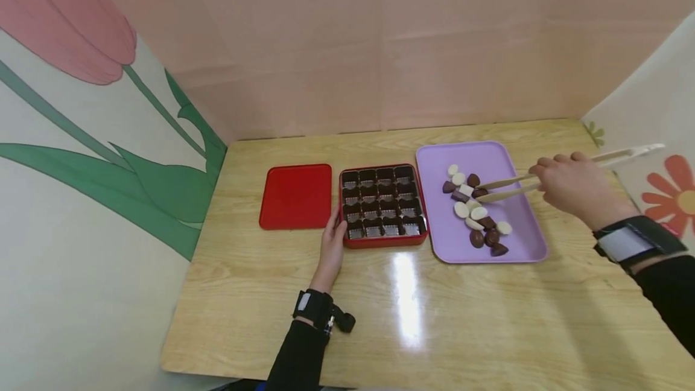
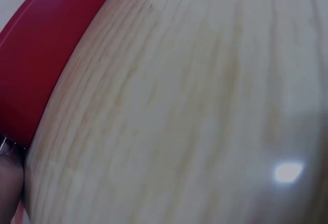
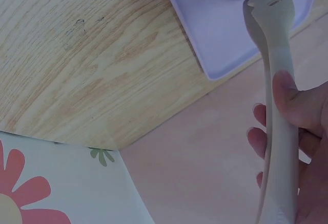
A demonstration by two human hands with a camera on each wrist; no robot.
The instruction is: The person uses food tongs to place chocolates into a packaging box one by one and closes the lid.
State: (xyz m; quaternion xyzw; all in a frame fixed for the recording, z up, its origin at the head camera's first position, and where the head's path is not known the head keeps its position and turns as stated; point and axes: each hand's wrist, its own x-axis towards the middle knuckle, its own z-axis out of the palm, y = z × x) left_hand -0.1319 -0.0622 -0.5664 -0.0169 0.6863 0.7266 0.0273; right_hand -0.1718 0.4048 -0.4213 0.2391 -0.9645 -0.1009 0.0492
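My left hand rests against the front left corner of a red box, fingers along its side and thumb at the corner. Inside the box is a dark brown tray divided into several square compartments. In the left wrist view, a fingertip touches the box's red wall. My right hand grips pale tongs, also seen in the right wrist view. Their tips are parted around a dark chocolate among brown and white chocolates on a lilac tray.
A red square lid lies left of the box. All of this is on a wood-grain table, with a pinkish backdrop behind it. Flower-printed panels flank both sides.
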